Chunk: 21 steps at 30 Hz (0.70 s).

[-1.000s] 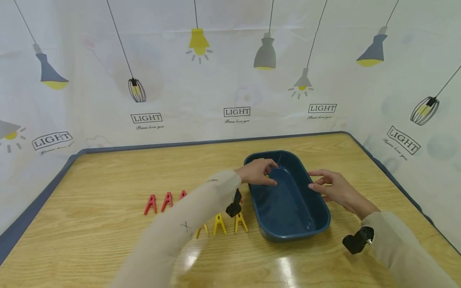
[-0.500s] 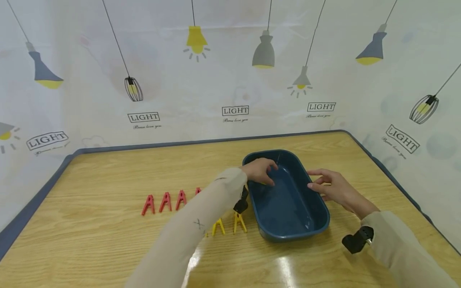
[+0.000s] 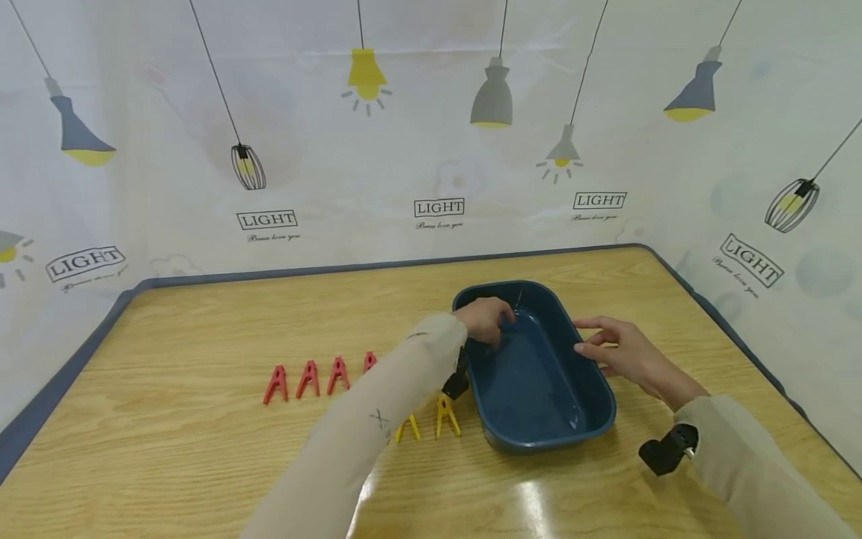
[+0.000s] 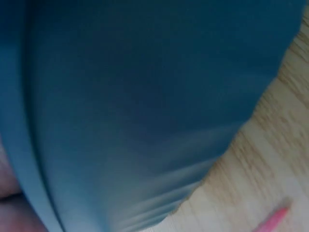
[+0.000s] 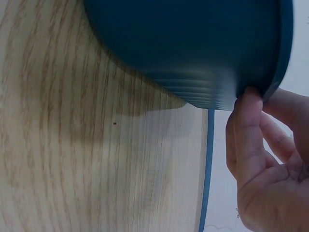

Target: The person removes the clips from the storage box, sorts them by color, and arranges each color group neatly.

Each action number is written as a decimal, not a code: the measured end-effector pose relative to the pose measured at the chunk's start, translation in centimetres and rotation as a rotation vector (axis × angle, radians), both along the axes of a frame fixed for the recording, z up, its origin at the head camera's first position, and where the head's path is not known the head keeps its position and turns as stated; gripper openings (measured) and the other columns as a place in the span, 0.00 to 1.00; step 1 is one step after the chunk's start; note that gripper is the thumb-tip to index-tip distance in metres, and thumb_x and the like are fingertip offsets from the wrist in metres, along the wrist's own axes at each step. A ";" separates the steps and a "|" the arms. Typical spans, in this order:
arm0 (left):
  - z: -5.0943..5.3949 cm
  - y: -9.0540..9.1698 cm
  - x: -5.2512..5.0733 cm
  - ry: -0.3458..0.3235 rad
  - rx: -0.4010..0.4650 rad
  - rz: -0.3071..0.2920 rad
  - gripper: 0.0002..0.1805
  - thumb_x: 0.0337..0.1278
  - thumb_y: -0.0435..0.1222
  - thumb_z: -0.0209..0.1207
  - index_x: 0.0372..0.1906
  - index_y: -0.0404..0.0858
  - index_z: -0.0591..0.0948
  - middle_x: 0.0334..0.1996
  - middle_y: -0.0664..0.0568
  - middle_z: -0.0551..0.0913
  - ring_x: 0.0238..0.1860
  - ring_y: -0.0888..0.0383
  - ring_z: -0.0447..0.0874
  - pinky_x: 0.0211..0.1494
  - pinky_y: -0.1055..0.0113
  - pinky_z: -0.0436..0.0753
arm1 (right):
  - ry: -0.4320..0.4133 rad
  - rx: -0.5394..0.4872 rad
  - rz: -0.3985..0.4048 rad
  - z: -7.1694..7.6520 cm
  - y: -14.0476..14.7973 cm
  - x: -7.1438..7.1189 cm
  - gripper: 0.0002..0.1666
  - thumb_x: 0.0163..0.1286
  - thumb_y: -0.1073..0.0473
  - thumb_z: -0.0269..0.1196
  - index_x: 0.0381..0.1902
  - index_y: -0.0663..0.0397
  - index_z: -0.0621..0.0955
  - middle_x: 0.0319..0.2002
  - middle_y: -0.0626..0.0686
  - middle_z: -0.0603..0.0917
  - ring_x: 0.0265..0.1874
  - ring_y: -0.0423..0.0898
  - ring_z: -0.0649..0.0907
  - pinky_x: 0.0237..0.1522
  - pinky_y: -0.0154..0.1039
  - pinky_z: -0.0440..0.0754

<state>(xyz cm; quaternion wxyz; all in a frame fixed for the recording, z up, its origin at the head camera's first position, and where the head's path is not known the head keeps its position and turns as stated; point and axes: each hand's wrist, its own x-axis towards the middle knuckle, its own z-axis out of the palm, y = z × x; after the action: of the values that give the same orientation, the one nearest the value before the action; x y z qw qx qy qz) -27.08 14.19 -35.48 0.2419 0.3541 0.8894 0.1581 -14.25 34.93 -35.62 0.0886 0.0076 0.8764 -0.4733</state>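
A deep blue plastic basin [image 3: 539,382] stands on the wooden table. Over its left rim my left hand [image 3: 483,319] reaches down inside; the fingertips point downward, and what lies under them is hidden. The basin's outer wall [image 4: 140,106] fills most of the left wrist view. On the opposite side my right hand [image 3: 626,353] pinches the rim, its fingers [image 5: 248,130] pressed against the outer wall beneath the lip. Left of the basin, yellow clothespins [image 3: 446,418] lie partly behind my left sleeve. Red clothespins [image 3: 307,379] form a row farther left.
A pale curtain [image 3: 377,150] printed with lamps surrounds the table's [image 3: 202,329] back and sides. A dark blue border runs along the table's edge. My left forearm crosses over part of the clothespin rows. Black wrist cameras are strapped to both sleeves.
My left hand has reached lower into the basin, its spread thumb and finger drawing together. A bit of yellow seen by that hand is now hidden. The right hand stays on the rim.
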 end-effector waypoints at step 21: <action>-0.8 0.3 0.4 -0.028 0.117 -0.138 0.24 0.45 0.23 0.61 0.52 0.41 0.75 0.45 0.49 0.76 0.47 0.58 0.73 0.40 0.74 0.74 | -0.010 -0.005 -0.012 0.1 -0.1 -0.1 0.35 0.63 0.51 0.57 0.64 0.60 0.61 0.41 0.61 0.76 0.38 0.50 0.77 0.34 0.44 0.78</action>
<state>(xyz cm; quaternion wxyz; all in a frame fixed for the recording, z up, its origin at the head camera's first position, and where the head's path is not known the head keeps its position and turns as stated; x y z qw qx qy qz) -26.68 14.47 -36.28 0.2437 0.4259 0.8486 0.1979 -14.33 34.87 -35.48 0.0899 0.0151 0.8748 -0.4758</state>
